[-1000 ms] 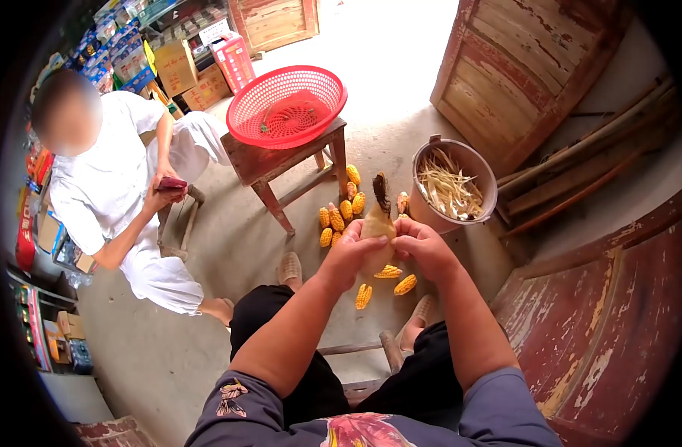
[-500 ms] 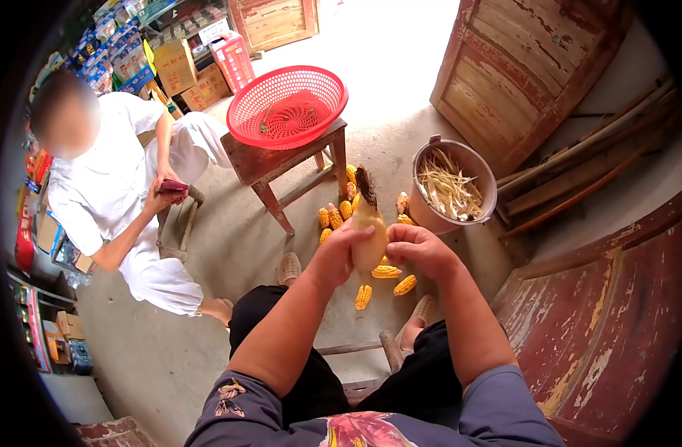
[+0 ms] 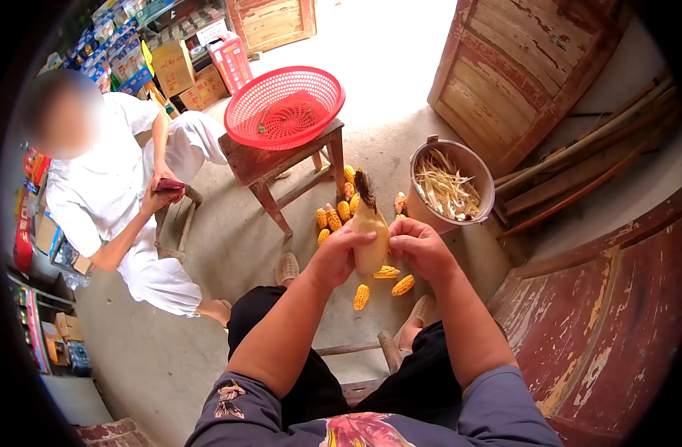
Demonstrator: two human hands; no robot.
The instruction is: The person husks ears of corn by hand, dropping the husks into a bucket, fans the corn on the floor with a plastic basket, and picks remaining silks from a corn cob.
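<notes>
An ear of corn (image 3: 371, 255) in its pale husk, with dark dried silk at the top, stands upright between my hands. My left hand (image 3: 336, 255) is wrapped round it from the left, thumb across its front. My right hand (image 3: 424, 247) is closed in a pinch at the ear's right edge, on the husk. Below and beyond lie bare yellow corn cobs (image 3: 361, 296) on the floor, several of them in a loose pile (image 3: 333, 217) by the stool leg.
A bucket (image 3: 418, 195) of stripped husks (image 3: 449, 182) stands front right. A red plastic basket (image 3: 237, 123) sits on a wooden stool (image 3: 240, 160). At left a seated person in white (image 3: 106, 186) holds a dark red object (image 3: 170, 184). Wooden doors (image 3: 594, 328) flank the right.
My right fingers have shifted slightly at the husk's right edge. The left hand keeps its hold on the ear, and the whole view has moved a little.
</notes>
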